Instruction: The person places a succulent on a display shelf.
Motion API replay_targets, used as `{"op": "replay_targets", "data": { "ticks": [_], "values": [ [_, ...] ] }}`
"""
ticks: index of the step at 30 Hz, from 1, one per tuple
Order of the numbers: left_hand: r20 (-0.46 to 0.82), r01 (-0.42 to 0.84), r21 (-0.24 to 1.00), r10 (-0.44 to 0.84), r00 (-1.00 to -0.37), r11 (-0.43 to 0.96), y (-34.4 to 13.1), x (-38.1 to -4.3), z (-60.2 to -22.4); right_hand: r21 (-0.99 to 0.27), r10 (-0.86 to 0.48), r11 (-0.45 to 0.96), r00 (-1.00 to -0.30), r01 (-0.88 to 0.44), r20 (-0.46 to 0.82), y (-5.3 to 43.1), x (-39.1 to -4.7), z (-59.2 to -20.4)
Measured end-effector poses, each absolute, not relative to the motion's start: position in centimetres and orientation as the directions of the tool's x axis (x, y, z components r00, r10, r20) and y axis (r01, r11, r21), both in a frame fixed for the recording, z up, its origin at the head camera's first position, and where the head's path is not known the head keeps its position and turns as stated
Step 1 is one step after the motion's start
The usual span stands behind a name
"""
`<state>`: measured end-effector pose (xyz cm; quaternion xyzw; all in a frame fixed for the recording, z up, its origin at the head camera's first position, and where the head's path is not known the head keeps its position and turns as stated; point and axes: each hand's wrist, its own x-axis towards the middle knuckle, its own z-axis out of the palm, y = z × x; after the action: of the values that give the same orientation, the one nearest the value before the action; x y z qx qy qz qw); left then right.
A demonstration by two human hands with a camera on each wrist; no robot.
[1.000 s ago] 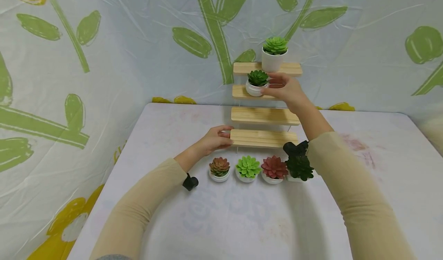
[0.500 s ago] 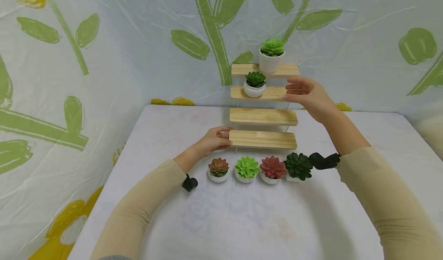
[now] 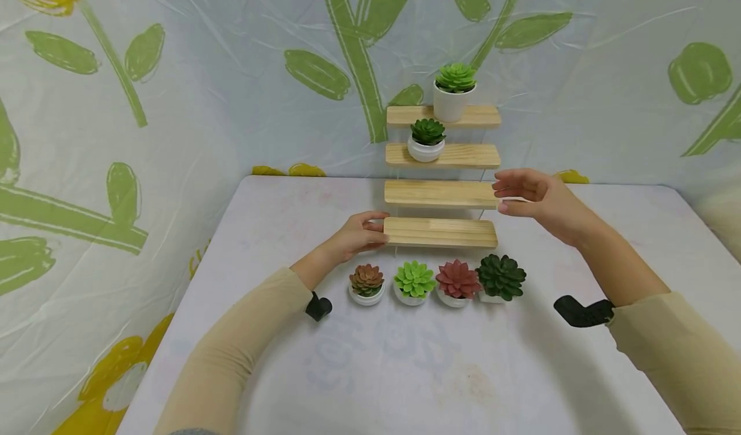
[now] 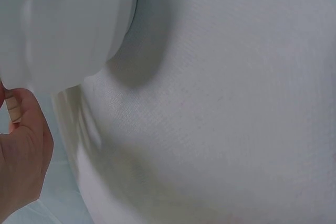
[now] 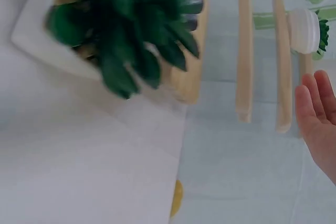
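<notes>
In the head view a tiered wooden plant stand (image 3: pixel 441 194) rises at the back of the table. My left hand (image 3: pixel 354 235) pinches the left end of its lowest board, thumb in front and fingers behind. My right hand (image 3: pixel 541 200), fingers relaxed and holding nothing, hovers by the right end of the second board from the bottom. A potted dark green succulent (image 3: pixel 426 140) sits left of centre on the third board up. On the top board stands a light green succulent (image 3: pixel 454 92) in a taller white pot. In the right wrist view the right hand's fingers (image 5: pixel 315 98) are extended.
Before the stand, a row of potted succulents lines the table (image 3: pixel 393 383): brown (image 3: pixel 366 284), bright green (image 3: pixel 413 282), red (image 3: pixel 457 284) and dark green (image 3: pixel 501 280). A leaf-patterned cloth (image 3: pixel 231 87) hangs behind. Black wrist mounts (image 3: pixel 583 311) stick out from both sleeves.
My right hand has let go of the small dark green succulent's pot on the third board and moved right and down. The left hand stays at the lowest board.
</notes>
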<state>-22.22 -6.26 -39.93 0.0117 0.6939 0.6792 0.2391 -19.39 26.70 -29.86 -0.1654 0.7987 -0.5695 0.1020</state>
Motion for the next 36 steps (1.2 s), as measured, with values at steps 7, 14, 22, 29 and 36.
{"op": "replay_targets", "data": {
  "ticks": [7, 14, 22, 29, 36],
  "values": [
    [-0.32, -0.311, 0.947, 0.345, -0.882, 0.084, -6.3, -22.2, -39.9, -0.96, -0.475, 0.201, -0.877, -0.193, 0.077, 28.6, -17.4, -31.8],
    [-0.313, -0.304, 0.949, 0.341, -0.886, 0.082, -6.6, -22.2, -39.9, -0.946, -0.495, 0.275, -0.869, -0.175, 0.016, 30.1, -16.1, -33.5],
    [-0.307, -0.302, 0.951, 0.331, -0.892, 0.067, -6.4, -22.1, -39.9, -0.955, -0.544, 0.246, -0.839, -0.167, 0.006, 31.7, -15.0, -35.9],
    [-0.3, -0.293, 0.953, 0.316, -0.9, 0.072, -6.4, -22.1, -39.9, -0.955, -0.604, 0.244, -0.797, -0.167, -0.015, 32.8, -14.3, -37.4],
    [-0.305, -0.298, 0.952, 0.319, -0.897, 0.073, -6.3, -22.1, -39.9, -0.948, -0.628, 0.265, -0.778, -0.177, -0.03, 32.9, -13.9, -38.6]
  ]
}}
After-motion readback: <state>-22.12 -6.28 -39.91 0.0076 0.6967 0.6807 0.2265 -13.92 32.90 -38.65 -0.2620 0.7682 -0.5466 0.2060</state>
